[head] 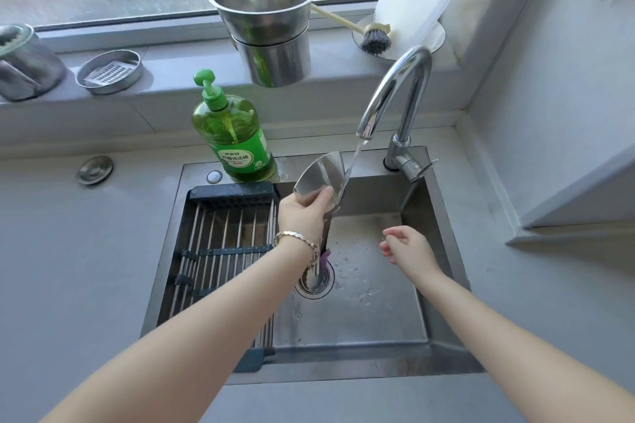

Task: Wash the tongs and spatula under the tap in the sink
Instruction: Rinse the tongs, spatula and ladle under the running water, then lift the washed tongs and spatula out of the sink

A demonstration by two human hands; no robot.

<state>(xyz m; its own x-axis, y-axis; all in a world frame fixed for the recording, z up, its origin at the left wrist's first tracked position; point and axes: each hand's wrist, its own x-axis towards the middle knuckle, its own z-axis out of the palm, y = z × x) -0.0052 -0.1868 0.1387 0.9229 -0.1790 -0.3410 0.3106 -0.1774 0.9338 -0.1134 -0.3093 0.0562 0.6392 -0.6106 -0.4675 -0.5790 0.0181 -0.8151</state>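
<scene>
Now, fingers of left hand (304,213) clamped round tongs (319,172) under tap (386,93), right hand (405,245) fingers loosely apart

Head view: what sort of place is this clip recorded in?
Most likely a home kitchen: a stainless steel sink with a curved chrome tap running, a green pump bottle of dish soap on its rim, and the left hand holding a flat steel spatula in the stream.
</scene>
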